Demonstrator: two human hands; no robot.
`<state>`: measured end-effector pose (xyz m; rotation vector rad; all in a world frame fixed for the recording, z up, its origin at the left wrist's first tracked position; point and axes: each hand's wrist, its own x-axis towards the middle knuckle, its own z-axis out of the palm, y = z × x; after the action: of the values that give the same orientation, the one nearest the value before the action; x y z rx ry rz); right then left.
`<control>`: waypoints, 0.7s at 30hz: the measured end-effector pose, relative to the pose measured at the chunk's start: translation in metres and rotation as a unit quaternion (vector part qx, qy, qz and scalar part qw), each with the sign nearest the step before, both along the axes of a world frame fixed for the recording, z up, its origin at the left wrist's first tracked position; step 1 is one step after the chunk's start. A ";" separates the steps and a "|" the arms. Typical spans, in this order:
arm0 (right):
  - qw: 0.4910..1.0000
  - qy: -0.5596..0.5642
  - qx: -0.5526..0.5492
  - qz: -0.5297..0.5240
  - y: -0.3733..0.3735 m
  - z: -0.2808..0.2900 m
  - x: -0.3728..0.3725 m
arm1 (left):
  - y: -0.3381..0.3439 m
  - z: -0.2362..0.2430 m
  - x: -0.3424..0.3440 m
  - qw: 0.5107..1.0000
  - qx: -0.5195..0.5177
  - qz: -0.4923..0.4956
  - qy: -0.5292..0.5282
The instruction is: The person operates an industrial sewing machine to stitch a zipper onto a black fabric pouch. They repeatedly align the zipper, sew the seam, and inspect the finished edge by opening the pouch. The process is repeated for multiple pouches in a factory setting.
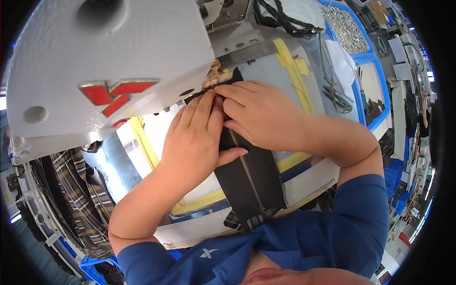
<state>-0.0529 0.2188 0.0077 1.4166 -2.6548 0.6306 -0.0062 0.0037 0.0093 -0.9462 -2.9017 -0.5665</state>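
Under the white sewing machine head (142, 52), a black fabric piece (261, 185) runs toward my body, split lengthwise by a metal zipper (247, 175). My left hand (192, 135) holds its upper part, fingertips pressed together just below the brass-coloured foot assembly (213, 71), thumb across the zipper. My right hand (263, 114) grips the same piece from the right, with curled fingertips close beside the left ones and thumb near the zipper. The needle itself cannot be made out, and my fingers hide part of the fabric.
Yellow tape (289, 61) edges the work surface. Dark cords (332, 99) lie to the right, beside blue trays (384, 95) of metal pieces and tools. A black-trimmed bag (294, 14) sits behind. Plaid fabric (80, 194) hangs at the left, above a blue bin (95, 266).
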 end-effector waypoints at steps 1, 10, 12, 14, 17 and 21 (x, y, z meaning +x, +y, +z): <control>1.000 0.000 0.001 0.002 0.000 0.000 0.000 | 0.000 0.001 0.000 1.000 -0.003 0.001 -0.002; 1.000 -0.005 0.022 0.014 0.003 0.003 -0.001 | 0.003 0.003 0.000 1.000 -0.017 0.006 0.002; 1.000 -0.009 0.020 0.018 0.004 0.005 0.000 | 0.002 0.003 0.001 1.000 -0.021 0.005 0.004; 0.999 -0.012 0.023 0.023 0.004 0.006 -0.001 | 0.003 0.003 0.001 1.000 -0.025 0.004 0.006; 0.999 -0.013 0.027 0.033 0.005 0.007 -0.003 | 0.003 0.003 0.001 0.999 -0.032 0.005 0.007; 0.999 -0.007 0.019 0.042 0.007 0.005 -0.005 | 0.004 0.003 0.002 0.999 -0.032 0.007 0.007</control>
<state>-0.0574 0.2257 0.0131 1.5474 -2.6444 0.6020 -0.0039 0.0073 0.0125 -0.9333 -2.9278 -0.4654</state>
